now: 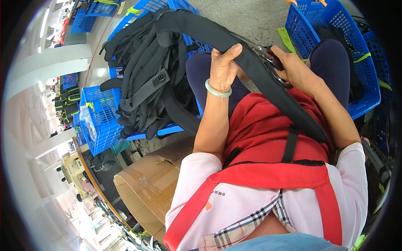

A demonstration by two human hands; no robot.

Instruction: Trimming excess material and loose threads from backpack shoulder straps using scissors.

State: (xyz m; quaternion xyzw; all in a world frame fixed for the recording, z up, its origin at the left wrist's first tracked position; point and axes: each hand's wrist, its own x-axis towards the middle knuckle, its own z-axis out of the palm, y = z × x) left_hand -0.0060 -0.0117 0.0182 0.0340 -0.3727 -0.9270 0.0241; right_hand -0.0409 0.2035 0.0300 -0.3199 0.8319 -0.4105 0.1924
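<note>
While the left hand (220, 75) pinches the strap (268, 81) with its thumb on top (the other fingers are mostly hidden, so their exact set cannot be told), the right hand (295, 69) has its fingers curled around dark-handled scissors (276, 62) just beside the strap's right edge. How far the blades stand apart cannot be made out. Black and padded, the strap slants from above the pile (144, 79) at upper left, between the knees, to a lower end over the red apron (251, 121). Farther out, a blue crate (141, 136) bears the pile, another crate (299, 27) stands right, and a carton (146, 182) sits lower left.
</note>
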